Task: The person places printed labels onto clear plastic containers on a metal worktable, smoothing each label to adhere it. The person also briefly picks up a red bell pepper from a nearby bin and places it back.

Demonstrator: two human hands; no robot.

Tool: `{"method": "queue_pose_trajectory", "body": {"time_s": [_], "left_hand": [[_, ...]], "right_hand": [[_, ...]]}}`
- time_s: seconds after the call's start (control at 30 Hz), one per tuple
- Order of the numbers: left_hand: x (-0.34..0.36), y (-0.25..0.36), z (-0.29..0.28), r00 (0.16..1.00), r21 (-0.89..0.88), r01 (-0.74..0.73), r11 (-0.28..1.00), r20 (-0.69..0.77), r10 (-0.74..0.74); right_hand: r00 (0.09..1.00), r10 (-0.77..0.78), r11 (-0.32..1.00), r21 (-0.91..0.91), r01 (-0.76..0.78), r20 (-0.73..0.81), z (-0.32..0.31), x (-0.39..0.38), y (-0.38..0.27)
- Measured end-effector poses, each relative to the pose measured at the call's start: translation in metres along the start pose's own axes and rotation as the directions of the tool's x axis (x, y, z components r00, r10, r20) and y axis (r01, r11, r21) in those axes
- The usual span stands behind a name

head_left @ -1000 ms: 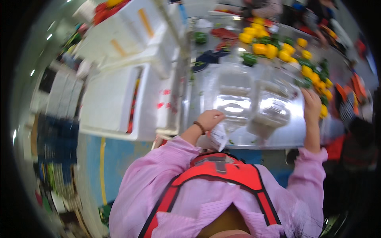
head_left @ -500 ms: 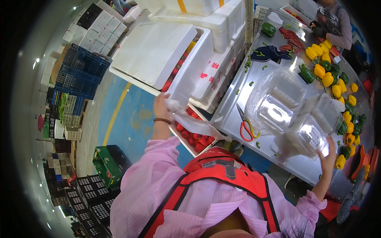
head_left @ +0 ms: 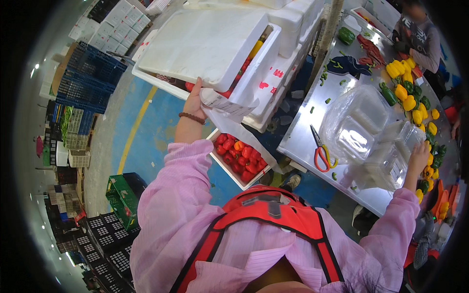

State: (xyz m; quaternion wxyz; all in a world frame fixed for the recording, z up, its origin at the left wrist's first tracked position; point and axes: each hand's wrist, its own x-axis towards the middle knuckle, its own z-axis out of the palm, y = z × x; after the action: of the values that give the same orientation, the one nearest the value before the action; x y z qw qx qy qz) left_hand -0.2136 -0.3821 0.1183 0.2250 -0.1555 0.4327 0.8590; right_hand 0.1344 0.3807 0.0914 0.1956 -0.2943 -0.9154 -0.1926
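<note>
My left hand (head_left: 194, 100) grips a printed paper sheet with a long pale strip (head_left: 227, 105) trailing from it, at the near edge of the lidded white foam box (head_left: 202, 41). Below it, an open white box of red peppers (head_left: 238, 157) is partly overlapped by the strip. At the right, my right hand (head_left: 416, 154) is on clear plastic clamshell containers (head_left: 386, 161), fingers curled over their right side. More clear containers in plastic film (head_left: 352, 122) lie beside them, with orange-and-yellow-handled scissors (head_left: 321, 156) to their left on the steel table (head_left: 308, 139).
Yellow peppers (head_left: 408, 103), green peppers and dark gloves (head_left: 342, 65) lie on the table. A co-worker (head_left: 425, 39) stands across it. Stacked foam boxes (head_left: 293, 19), a metal post, blue crates (head_left: 83, 73), a green crate (head_left: 119, 200) and black crates (head_left: 102, 234) surround the blue floor.
The view has swung toward the left. My left hand has moved from over the table to the foam box, raising the paper strip. My right hand has shifted upward along the clamshells.
</note>
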Motion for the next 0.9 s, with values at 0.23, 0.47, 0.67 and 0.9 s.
{"method": "queue_pose_trajectory", "body": {"time_s": [0.23, 0.47, 0.67, 0.9], "left_hand": [[0.008, 0.043, -0.017, 0.920, -0.270, -0.191, 0.944, 0.286, 0.268], [-0.037, 0.095, -0.035, 0.770, -0.458, -0.032, 0.889, 0.556, 0.314], [-0.052, 0.081, -0.045, 0.788, -0.529, -0.063, 0.846, 0.494, 0.368], [-0.042, 0.076, -0.026, 0.784, -0.566, -0.114, 0.816, 0.453, 0.424]], "right_hand": [[0.994, 0.089, 0.996, -0.032, -0.087, 0.067, 0.019, -0.024, -0.023], [0.908, 0.208, 0.978, -0.072, -0.195, 0.363, 0.024, -0.015, -0.037], [0.965, 0.111, 0.975, -0.216, -0.059, 0.237, -0.013, 0.028, -0.096], [0.834, -0.552, 0.176, 0.978, 0.113, 0.003, -0.116, 0.082, -0.473]]}}
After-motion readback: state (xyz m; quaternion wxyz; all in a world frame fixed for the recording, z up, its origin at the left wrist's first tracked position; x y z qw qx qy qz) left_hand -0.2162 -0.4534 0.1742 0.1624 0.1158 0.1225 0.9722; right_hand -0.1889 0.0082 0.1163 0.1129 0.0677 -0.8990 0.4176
